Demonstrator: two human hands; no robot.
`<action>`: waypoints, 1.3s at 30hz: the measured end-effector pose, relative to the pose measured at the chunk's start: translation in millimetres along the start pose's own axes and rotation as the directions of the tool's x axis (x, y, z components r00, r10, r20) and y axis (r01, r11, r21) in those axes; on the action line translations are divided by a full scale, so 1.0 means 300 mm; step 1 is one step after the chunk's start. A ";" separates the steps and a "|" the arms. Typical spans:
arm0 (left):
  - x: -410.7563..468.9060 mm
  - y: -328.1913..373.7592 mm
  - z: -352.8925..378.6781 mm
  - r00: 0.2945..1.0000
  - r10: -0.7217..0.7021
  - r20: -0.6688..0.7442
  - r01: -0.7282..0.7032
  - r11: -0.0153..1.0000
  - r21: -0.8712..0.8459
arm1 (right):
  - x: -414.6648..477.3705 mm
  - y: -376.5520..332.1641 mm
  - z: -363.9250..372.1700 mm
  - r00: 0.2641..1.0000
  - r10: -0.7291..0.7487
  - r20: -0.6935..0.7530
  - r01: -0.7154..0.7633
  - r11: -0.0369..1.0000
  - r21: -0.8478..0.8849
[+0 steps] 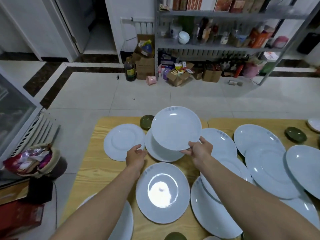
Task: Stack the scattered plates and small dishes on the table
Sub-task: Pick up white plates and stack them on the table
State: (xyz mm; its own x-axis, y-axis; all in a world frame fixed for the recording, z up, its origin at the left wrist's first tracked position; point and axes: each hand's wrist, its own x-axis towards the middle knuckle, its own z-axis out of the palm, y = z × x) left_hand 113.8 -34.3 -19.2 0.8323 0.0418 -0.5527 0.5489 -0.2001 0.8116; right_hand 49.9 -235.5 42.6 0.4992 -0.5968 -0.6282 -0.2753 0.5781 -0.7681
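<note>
My right hand [200, 148] pinches the near rim of a white plate [175, 128] and holds it tilted above another white plate [161, 152] on the wooden table [97, 170]. My left hand [136, 155] hovers at the gap between that lower plate and a flat white plate [123, 142] to its left, fingers loosely curled and holding nothing. Several more white plates lie scattered, among them a shiny plate [162, 192] close to me and overlapping plates [265, 168] on the right. Small green dishes sit at the far edge [146, 121], the right [295, 134] and the near edge [174, 236].
The table's left edge borders tiled floor, where a basket of packets [34, 161] and a red box [19, 217] stand. A metal shelf [216, 45] with bottles and cardboard boxes [180, 77] stands beyond the table.
</note>
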 end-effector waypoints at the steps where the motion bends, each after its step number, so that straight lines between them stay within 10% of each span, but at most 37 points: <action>1: 0.006 -0.003 0.020 1.000 0.001 -0.006 -0.001 1.000 0.019 | 0.016 0.003 0.000 1.000 0.005 -0.008 -0.004 1.000 0.003; 19: 0.059 -0.015 0.152 0.979 -0.006 -0.203 0.042 0.984 0.174 | 0.118 -0.023 -0.028 0.998 0.054 -0.011 -0.053 0.996 0.068; 39: -0.183 0.047 -0.094 0.974 0.198 -0.107 -0.224 0.897 -0.381 | -0.103 -0.099 -0.083 0.990 -0.052 0.128 0.034 0.990 0.134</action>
State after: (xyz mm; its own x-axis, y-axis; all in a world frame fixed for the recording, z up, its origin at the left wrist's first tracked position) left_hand 78.0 -11.9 28.0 0.9277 0.1061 -0.3578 0.3353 0.1845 0.9239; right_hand 22.2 -248.3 81.8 0.6141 -0.5496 -0.5664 -0.1455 0.6265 -0.7657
